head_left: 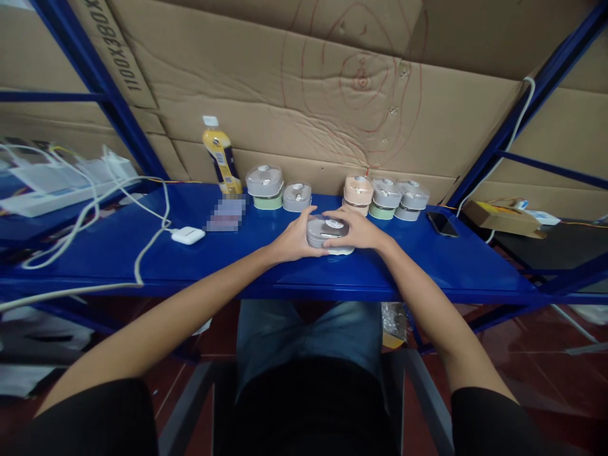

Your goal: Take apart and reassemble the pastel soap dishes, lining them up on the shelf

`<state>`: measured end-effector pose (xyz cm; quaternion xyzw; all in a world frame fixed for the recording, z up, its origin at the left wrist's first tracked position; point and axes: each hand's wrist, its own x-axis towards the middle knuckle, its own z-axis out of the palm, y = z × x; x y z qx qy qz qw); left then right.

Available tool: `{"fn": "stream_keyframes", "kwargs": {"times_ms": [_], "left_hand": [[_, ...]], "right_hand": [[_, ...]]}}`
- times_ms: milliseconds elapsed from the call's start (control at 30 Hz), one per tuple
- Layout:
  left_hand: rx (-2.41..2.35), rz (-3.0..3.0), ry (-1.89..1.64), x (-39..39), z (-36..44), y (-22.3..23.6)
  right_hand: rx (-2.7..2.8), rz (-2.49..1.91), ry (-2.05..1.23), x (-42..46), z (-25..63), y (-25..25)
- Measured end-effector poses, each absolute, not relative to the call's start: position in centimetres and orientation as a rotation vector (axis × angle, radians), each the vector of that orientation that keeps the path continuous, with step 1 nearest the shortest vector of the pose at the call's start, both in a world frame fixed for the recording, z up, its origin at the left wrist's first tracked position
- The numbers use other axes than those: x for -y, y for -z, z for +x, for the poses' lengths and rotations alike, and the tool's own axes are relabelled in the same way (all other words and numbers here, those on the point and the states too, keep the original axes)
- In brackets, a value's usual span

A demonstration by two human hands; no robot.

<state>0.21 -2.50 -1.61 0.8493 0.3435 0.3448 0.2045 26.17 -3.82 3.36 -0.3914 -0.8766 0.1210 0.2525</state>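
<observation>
Between my two hands is a grey oval lidded container (pixel 317 231) with a round white sticker on its lid, near the front middle of the blue shelf. My left hand (pixel 295 239) grips its left side, thumb at the far edge and fingers at the near side. Over its right side curls my right hand (pixel 358 232), with the thumb on the near side. Something pale (pixel 341 251) shows under the container's near right edge; most of it is hidden. Behind stand similar containers: a grey-and-green one (pixel 265 187), a small grey one (pixel 297 197) and a peach one (pixel 357 191).
Further right at the back are another grey-and-green container (pixel 384 197), a grey one (pixel 411 199) and a phone (pixel 443 223). To the left stand a yellow drink bottle (pixel 222 158), a white earbud case (pixel 188 235) and loose white cables (pixel 137 266). Cardboard (pixel 237 82) backs the shelf.
</observation>
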Motion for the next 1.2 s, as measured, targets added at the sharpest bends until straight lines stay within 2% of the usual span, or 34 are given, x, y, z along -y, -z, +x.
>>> {"fn": "stream_keyframes", "kwargs": {"times_ms": [633, 1200], "left_hand": [[-0.906, 2.478, -0.831, 2.9, -0.9, 0.9], [-1.033, 2.538, -0.789, 4.0, -2.2, 0.0]], "right_hand": [[2.443, -1.0, -0.458, 3.7, 26.5, -2.8], [2.42, -0.998, -0.414, 3.2, 27.2, -2.5]]}}
